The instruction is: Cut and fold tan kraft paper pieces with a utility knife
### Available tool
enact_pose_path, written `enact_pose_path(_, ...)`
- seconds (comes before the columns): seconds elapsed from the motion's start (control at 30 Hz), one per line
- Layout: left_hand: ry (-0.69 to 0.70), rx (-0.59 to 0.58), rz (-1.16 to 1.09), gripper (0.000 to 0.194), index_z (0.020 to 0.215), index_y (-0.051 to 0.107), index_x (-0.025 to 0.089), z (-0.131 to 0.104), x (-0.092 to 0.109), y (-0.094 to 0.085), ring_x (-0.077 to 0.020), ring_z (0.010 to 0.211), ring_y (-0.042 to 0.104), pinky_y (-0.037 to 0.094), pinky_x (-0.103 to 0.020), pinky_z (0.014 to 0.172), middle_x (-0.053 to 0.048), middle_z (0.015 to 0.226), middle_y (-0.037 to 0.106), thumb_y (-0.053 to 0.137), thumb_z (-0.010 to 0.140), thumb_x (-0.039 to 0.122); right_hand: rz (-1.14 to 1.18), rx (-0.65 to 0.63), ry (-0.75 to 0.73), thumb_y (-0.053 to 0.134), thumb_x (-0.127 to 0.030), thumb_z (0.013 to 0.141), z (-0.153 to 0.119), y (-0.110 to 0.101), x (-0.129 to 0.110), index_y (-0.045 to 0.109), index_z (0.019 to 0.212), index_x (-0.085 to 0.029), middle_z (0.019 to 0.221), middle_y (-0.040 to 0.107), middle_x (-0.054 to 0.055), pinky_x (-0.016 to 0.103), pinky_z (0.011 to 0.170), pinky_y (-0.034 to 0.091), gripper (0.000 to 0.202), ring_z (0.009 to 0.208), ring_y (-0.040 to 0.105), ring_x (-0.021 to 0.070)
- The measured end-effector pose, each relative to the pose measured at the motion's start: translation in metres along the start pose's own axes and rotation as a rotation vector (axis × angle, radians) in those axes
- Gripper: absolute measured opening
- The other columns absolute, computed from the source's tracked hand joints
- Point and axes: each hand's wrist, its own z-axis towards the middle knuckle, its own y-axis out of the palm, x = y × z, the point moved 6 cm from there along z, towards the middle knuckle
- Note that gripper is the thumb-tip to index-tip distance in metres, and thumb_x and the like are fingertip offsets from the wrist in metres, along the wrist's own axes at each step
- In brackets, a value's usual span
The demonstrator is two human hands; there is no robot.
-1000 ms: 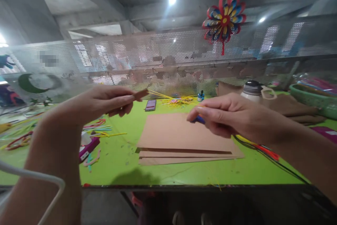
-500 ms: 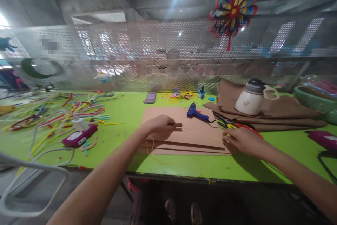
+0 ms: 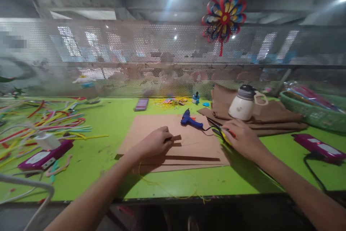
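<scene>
My left hand (image 3: 158, 141) pinches a small brown strip (image 3: 177, 138) above the tan cardboard sheets (image 3: 151, 126). A thin yellow thread (image 3: 162, 184) trails below that hand and over the table's front edge. My right hand (image 3: 240, 139) is closed on the red-handled scissors (image 3: 229, 133) at the right side of the cardboard. Beside it, a yellow-and-black handled tool (image 3: 220, 134) lies partly hidden. A blue glue gun (image 3: 191, 121) rests on the cardboard between my hands.
Brown folded cloth (image 3: 281, 117) bears a white jug (image 3: 242, 106). A green basket (image 3: 313, 112) and purple power strip (image 3: 320, 148) are at right. Coloured pipe cleaners (image 3: 67, 121) and another power strip (image 3: 45, 157) are at left. A purple box (image 3: 142, 104) lies behind.
The view has shifted right. My right hand has moved from the cardboard's right edge up onto the scissors. My left hand still holds the strip, now tilted.
</scene>
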Motion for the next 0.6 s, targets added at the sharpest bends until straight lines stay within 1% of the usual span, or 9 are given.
enact_pose_path(0.03, 0.013, -0.001, -0.001, 0.031, 0.089, 0.07, 0.018, 0.001, 0.003, -0.001, -0.0178, 0.072, 0.055, 0.041, -0.028, 0.064, -0.006, 0.084, 0.056, 0.043, 0.093, 0.033, 0.045, 0.027, -0.025, 0.043, -0.026, 0.092, 0.002, -0.001, -0.017, 0.067, 0.098, -0.015, 0.108, 0.067, 0.014, 0.041, 0.097, 0.043, 0.027, 0.106, 0.058, 0.0261)
enact_pose_path(0.1, 0.04, -0.007, -0.005, 0.029, 0.091, 0.07, 0.018, 0.003, 0.01, -0.005, -0.0179, 0.072, 0.055, 0.041, -0.028, 0.065, -0.006, 0.085, 0.056, 0.045, 0.093, 0.032, 0.352, 0.035, -0.091, 0.049, -0.022, 0.089, 0.01, 0.001, -0.054, 0.064, 0.11, -0.017, 0.115, 0.066, 0.012, 0.039, 0.097, 0.045, 0.027, 0.109, 0.059, 0.0228)
enact_pose_path(0.17, 0.059, -0.013, -0.016, 0.028, 0.097, 0.07, 0.018, 0.005, 0.016, -0.012, -0.0186, 0.076, 0.056, 0.041, -0.029, 0.068, -0.007, 0.089, 0.057, 0.044, 0.093, 0.029, 0.562, -0.135, -0.128, 0.059, -0.02, 0.082, 0.023, 0.019, -0.087, 0.056, 0.127, -0.018, 0.126, 0.061, 0.011, 0.037, 0.096, 0.046, 0.045, 0.112, 0.057, 0.0219)
enact_pose_path(0.2, 0.063, -0.016, -0.024, 0.029, 0.1, 0.07, 0.018, 0.006, 0.018, -0.016, -0.0189, 0.079, 0.056, 0.041, -0.029, 0.07, -0.007, 0.092, 0.057, 0.043, 0.093, 0.027, 0.616, -0.223, -0.13, 0.063, -0.019, 0.078, 0.029, 0.029, -0.099, 0.052, 0.132, -0.018, 0.125, 0.062, 0.011, 0.037, 0.094, 0.046, 0.055, 0.11, 0.058, 0.0217)
enact_pose_path(0.27, 0.057, -0.018, -0.041, 0.031, 0.104, 0.069, 0.018, 0.007, 0.017, -0.023, -0.0192, 0.081, 0.056, 0.041, -0.029, 0.071, -0.008, 0.094, 0.058, 0.041, 0.094, 0.027, 0.666, -0.335, -0.077, 0.062, -0.018, 0.078, 0.04, 0.048, -0.107, 0.051, 0.135, -0.015, 0.1, 0.069, 0.008, 0.031, 0.077, 0.05, 0.058, 0.086, 0.063, 0.0178)
enact_pose_path(0.3, 0.048, -0.022, -0.05, 0.031, 0.103, 0.069, 0.017, 0.007, 0.014, -0.025, -0.0192, 0.081, 0.056, 0.041, -0.029, 0.071, -0.008, 0.093, 0.059, 0.041, 0.094, 0.027, 0.667, -0.359, -0.049, 0.059, -0.02, 0.081, 0.044, 0.054, -0.106, 0.054, 0.131, -0.012, 0.084, 0.068, 0.004, 0.028, 0.067, 0.048, 0.051, 0.073, 0.061, 0.0157)
enact_pose_path(0.37, 0.027, -0.041, -0.071, 0.03, 0.102, 0.069, 0.016, 0.005, 0.007, -0.026, -0.0192, 0.08, 0.057, 0.04, -0.029, 0.071, -0.008, 0.092, 0.062, 0.042, 0.093, 0.027, 0.643, -0.364, -0.004, 0.053, -0.024, 0.086, 0.047, 0.057, -0.093, 0.063, 0.119, -0.009, 0.062, 0.057, -0.002, 0.025, 0.053, 0.039, 0.038, 0.056, 0.05, 0.0127)
enact_pose_path(0.5, -0.03, -0.104, -0.122, 0.026, 0.097, 0.069, 0.016, 0.0, -0.01, -0.014, -0.0191, 0.076, 0.058, 0.039, -0.028, 0.066, -0.006, 0.087, 0.068, 0.047, 0.088, 0.027, 0.583, -0.4, 0.025, 0.055, -0.034, 0.086, 0.038, 0.035, -0.054, 0.072, 0.1, -0.012, 0.053, 0.042, -0.007, 0.024, 0.049, 0.028, 0.031, 0.05, 0.038, 0.011)
enact_pose_path(0.6, -0.077, -0.151, -0.166, 0.027, 0.089, 0.068, 0.017, 0.001, -0.014, -0.003, -0.0174, 0.066, 0.056, 0.036, -0.027, 0.058, -0.004, 0.078, 0.068, 0.046, 0.087, 0.031, 0.406, -0.397, 0.047, 0.054, -0.035, 0.086, 0.028, 0.013, -0.021, 0.074, 0.097, -0.016, 0.051, 0.047, -0.005, 0.025, 0.048, 0.027, 0.029, 0.048, 0.039, 0.0118)
